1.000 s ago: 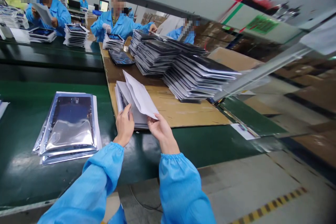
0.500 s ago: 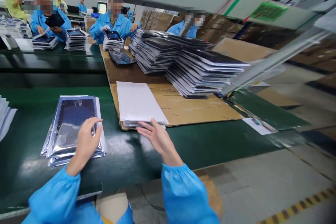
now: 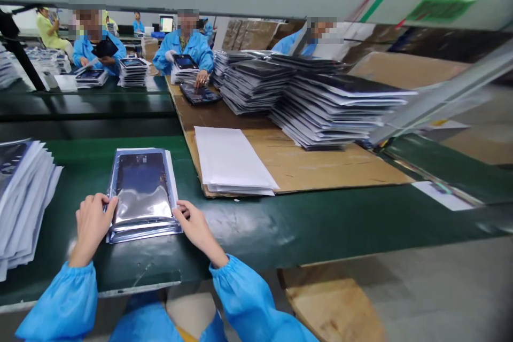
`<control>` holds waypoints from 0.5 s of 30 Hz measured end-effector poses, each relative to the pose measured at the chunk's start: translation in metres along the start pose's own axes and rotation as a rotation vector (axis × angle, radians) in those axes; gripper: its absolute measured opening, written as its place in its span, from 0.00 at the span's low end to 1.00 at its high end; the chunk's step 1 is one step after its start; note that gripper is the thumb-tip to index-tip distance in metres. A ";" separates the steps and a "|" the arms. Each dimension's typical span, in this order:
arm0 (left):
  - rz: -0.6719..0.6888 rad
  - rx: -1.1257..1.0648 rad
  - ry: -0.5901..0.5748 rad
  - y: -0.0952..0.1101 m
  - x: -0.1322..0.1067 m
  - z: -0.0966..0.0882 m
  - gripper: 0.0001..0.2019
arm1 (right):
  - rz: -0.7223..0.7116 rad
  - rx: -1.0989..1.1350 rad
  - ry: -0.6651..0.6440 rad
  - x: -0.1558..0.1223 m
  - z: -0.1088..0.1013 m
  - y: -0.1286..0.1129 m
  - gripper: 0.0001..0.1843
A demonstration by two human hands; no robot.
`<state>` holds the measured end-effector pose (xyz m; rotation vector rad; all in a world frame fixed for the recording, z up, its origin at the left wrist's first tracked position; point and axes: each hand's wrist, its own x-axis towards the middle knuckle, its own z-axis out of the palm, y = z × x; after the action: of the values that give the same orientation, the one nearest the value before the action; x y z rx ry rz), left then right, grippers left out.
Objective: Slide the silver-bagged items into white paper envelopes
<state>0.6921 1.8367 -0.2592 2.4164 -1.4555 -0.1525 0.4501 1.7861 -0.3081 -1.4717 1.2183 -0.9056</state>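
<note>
While the left hand and right hand are holding opposite edges, the shiny packets are lying between them on the green tabletop.
Slick, crinkled film could be letting the flat, rectangular packets slip askew if the hands are pressing unevenly; smooth white paper is resting nearby on stiff brown cardboard.

- Left sleeve and right sleeve: bright blue, loose, creased cloth.
- Cuffs: gathered, elastic-looking.
- Left hand, right hand: bare.
- Below the worktop's front edge: blue cloth, a beige patch, apparently clothing, and a yellow sliver.
</note>
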 end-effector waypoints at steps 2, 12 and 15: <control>0.011 -0.090 0.029 -0.002 0.001 0.002 0.18 | -0.002 -0.014 0.004 0.006 0.003 0.002 0.15; -0.102 -0.971 -0.086 0.026 -0.003 -0.005 0.21 | -0.027 -0.029 -0.021 0.008 0.003 0.006 0.16; -0.145 -1.206 -0.216 0.032 -0.009 -0.012 0.35 | -0.074 -0.074 0.103 0.003 -0.003 -0.005 0.23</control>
<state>0.6640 1.8330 -0.2383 1.4880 -0.8121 -1.0115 0.4489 1.7821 -0.3022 -1.5537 1.2912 -1.0067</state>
